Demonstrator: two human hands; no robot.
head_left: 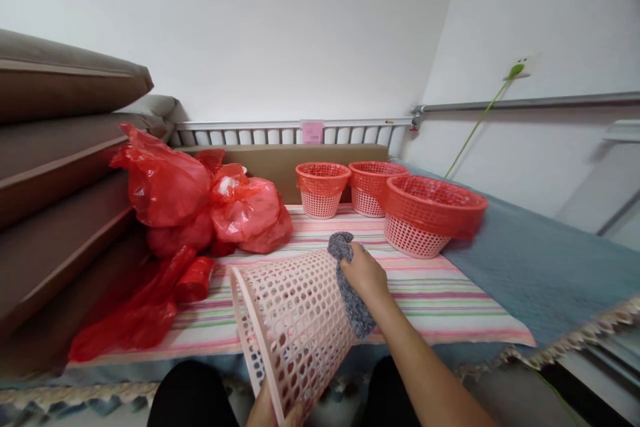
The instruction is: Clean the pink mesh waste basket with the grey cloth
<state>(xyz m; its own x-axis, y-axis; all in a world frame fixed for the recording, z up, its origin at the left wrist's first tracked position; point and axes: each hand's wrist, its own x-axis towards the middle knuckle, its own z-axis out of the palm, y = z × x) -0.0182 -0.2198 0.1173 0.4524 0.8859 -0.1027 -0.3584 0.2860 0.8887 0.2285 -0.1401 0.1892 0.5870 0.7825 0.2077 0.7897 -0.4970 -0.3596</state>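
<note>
A pink perforated plastic wastebasket [310, 310] lies tilted on its side in front of me, its rim facing left. My left hand [277, 410] grips the rim at the bottom of the view; part of it is hidden by the basket. In my right hand [365, 273] is a grey cloth [353, 303], pressed against the wastebasket's base end at the right. Behind stand three upright wastebaskets lined with red plastic bags: one on the left [323, 203], one in the middle [367, 200] and a nearer one on the right [417, 237].
Full red plastic bags [255, 213] sit at the left, with a red bag roll [195, 280] and a loose red bag [130, 320] before them. Stacked brown cushions [60, 147] rise at the far left. A striped cloth [430, 307] covers the blue bedspread [540, 260].
</note>
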